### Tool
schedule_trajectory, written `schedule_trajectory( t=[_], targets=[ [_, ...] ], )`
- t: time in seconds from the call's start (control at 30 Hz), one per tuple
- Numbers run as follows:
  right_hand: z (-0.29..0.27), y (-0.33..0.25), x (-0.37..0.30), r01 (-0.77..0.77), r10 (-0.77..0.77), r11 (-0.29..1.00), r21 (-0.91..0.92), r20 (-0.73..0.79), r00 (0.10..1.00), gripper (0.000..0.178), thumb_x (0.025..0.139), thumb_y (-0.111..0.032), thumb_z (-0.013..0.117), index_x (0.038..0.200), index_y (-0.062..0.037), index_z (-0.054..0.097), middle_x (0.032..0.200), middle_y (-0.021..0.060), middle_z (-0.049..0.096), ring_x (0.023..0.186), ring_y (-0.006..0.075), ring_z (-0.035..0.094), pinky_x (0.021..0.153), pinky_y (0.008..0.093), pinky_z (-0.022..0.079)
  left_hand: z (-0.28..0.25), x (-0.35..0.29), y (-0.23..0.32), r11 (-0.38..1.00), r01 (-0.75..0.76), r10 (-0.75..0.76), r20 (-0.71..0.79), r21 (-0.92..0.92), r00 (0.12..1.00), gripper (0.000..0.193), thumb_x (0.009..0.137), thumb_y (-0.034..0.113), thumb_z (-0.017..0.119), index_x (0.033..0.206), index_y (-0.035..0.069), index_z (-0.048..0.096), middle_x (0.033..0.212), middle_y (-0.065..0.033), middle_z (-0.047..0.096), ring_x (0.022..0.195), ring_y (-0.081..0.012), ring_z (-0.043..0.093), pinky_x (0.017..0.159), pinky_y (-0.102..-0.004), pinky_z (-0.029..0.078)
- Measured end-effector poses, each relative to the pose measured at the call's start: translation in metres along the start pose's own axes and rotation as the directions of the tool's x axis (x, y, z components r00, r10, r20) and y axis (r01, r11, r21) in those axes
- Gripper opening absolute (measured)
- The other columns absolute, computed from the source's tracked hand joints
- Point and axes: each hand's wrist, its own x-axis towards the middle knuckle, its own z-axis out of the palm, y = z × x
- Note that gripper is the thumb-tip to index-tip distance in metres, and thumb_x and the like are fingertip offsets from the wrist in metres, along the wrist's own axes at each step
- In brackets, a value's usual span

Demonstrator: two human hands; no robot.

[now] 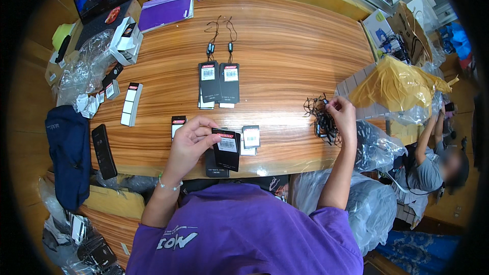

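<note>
My left hand (192, 141) is closed on a black hang tag (227, 159) with a red band and a white barcode label, held above the table's front edge. Partly hidden beneath it, another black tag (217, 172) lies at the edge. Small white-labelled cards (251, 136) are stacked just right of the held tag, and a tag stack (178, 121) shows behind my left hand. At the right, my right hand (342, 114) pinches a black cord at the pile of black tag strings (324, 128). Finished-looking strung tags (209, 82) lie in two overlapping stacks mid-table.
A white label stack (131, 106), a black phone-like object (104, 152) and a navy bag (67, 155) lie left. A purple folder (166, 11) and a laptop (102, 0) stand at the back left. Yellow plastic (400, 84) covers boxes right. Another person (433, 168) is at far right.
</note>
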Motion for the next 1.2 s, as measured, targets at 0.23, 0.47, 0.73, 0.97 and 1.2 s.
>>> schedule_trajectory(
  t=[0.23,0.47,0.73,0.97,1.2],
  targets=[
    [-0.024,-0.024,-0.008,-0.104,0.058,0.875,0.473,0.111,0.992,0.01,0.08,0.0,0.058,0.089,0.0033,0.057,0.076,-0.0005,0.055,0.068,0.0052,0.049,0.063,0.0189,0.04,0.004,0.003,-0.003,1.0,0.001,0.0,0.066,-0.021,0.998,0.015,0.084,0.001,0.059,0.098,0.0,0.054,0.079,-0.0028,0.062,0.073,-0.0046,0.056,0.064,-0.017,0.043],
    [-0.014,-0.033,-0.014,-0.071,-0.021,0.73,0.679,0.127,0.992,0.027,0.082,-0.001,0.053,0.109,0.0014,0.053,0.077,-0.0015,0.052,0.069,0.0066,0.048,0.063,0.0197,0.041,0.023,0.012,0.007,1.0,0.024,-0.019,0.211,-0.021,0.977,0.014,0.083,-0.002,0.058,0.097,-0.002,0.055,0.086,-0.0064,0.064,0.081,-0.0086,0.06,0.071,-0.0188,0.047],
    [-0.008,-0.038,-0.016,-0.111,-0.004,0.744,0.659,0.171,0.985,0.02,0.084,-0.001,0.051,0.102,0.0005,0.059,0.078,-0.0007,0.055,0.068,0.0057,0.05,0.065,0.0189,0.042,0.022,0.01,0.004,0.995,0.045,-0.065,0.244,0.084,0.968,0.014,0.082,-0.004,0.057,0.096,-0.003,0.055,0.09,-0.0072,0.063,0.084,-0.0101,0.061,0.073,-0.019,0.048],
    [-0.006,-0.039,-0.018,-0.069,0.021,0.747,0.662,0.08,0.997,0.017,0.083,0.001,0.054,0.099,0.0017,0.059,0.081,0.003,0.061,0.075,0.0074,0.056,0.066,0.0204,0.045,0.014,0.005,-0.001,0.997,0.059,-0.067,0.203,0.048,0.977,0.014,0.082,-0.003,0.058,0.095,-0.004,0.055,0.09,-0.0073,0.063,0.084,-0.0104,0.061,0.072,-0.0194,0.048],
    [-0.015,-0.059,-0.027,0.089,-0.047,0.864,0.496,-0.097,0.994,0.007,0.08,0.002,0.058,0.085,0.0041,0.062,0.09,0.0046,0.058,0.075,0.0074,0.052,0.067,0.0197,0.042,0.031,0.012,0.011,0.986,-0.045,-0.002,0.279,0.163,0.96,0.013,0.084,0.007,0.06,0.095,-0.001,0.059,0.086,-0.0061,0.064,0.081,-0.0094,0.061,0.072,-0.0206,0.048]
  ],
)
